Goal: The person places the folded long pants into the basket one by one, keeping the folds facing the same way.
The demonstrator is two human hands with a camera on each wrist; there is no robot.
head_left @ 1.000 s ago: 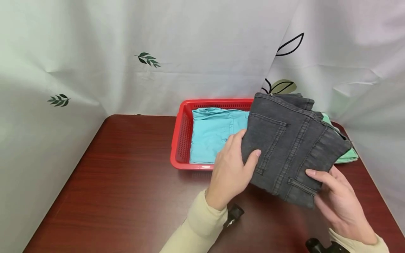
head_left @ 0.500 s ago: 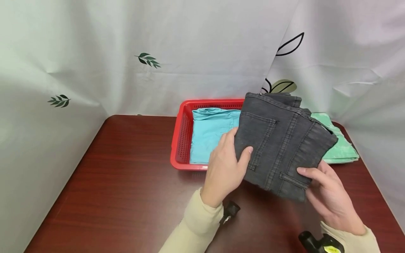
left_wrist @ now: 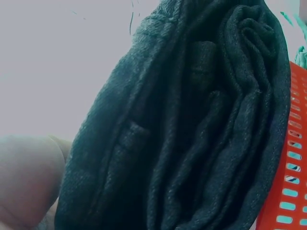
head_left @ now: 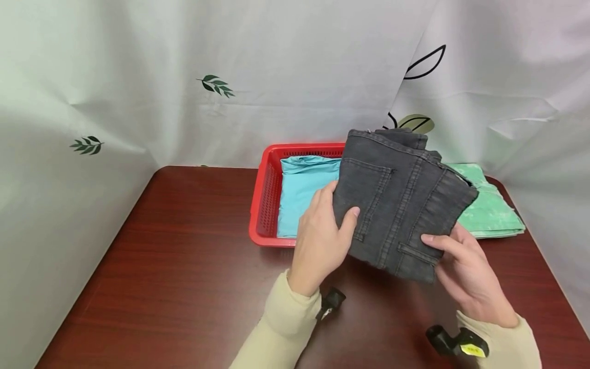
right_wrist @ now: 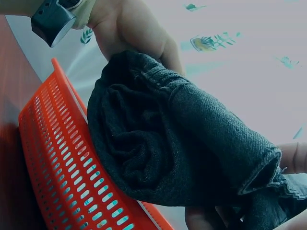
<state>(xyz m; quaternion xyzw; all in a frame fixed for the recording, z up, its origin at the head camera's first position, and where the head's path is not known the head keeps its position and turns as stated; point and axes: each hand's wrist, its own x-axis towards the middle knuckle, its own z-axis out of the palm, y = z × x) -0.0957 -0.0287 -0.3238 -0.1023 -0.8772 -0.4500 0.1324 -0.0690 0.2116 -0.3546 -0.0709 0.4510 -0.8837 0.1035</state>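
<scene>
Folded dark grey jeans hang above the table, tilted, with their back pocket and belt loops facing up. My left hand grips their left edge, thumb on top and fingers behind. At the lower right edge my right hand pinches them, thumb over the cloth and the other fingers underneath. In the left wrist view the folded layers of the jeans show from the end. Behind the jeans stands a red plastic basket with a folded light blue garment lying in it; its right part is hidden by the jeans.
A folded light green cloth lies at the right back of the brown table. A pale curtain with leaf prints rises behind and at both sides. Each wrist carries a small black camera.
Both hands have carried the jeans left and slightly up, so they cover more of the basket and the light blue garment. More of the green cloth shows.
</scene>
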